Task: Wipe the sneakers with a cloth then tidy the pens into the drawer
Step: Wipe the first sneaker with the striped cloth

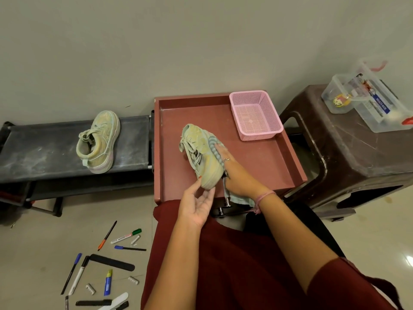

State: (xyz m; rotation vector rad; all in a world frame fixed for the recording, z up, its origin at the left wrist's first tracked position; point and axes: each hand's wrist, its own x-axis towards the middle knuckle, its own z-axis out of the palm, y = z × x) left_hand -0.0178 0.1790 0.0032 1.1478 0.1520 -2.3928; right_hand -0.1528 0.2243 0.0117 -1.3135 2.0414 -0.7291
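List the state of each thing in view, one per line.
Drawer: pulled open.
Pink basket: upright in drawer, empty.
Held sneaker: tilted, over drawer.
Cloth: pressed on sneaker.
Left hand: supporting sneaker.
Right hand: pressing cloth.
Second sneaker: on black rack.
Pens: scattered on floor.

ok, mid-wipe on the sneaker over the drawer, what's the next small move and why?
Probably drag the cloth along the sneaker toward the heel. The right hand presses it flat against the sneaker's side near the toe, while the left hand steadies the heel end, so that side looks only partly covered.
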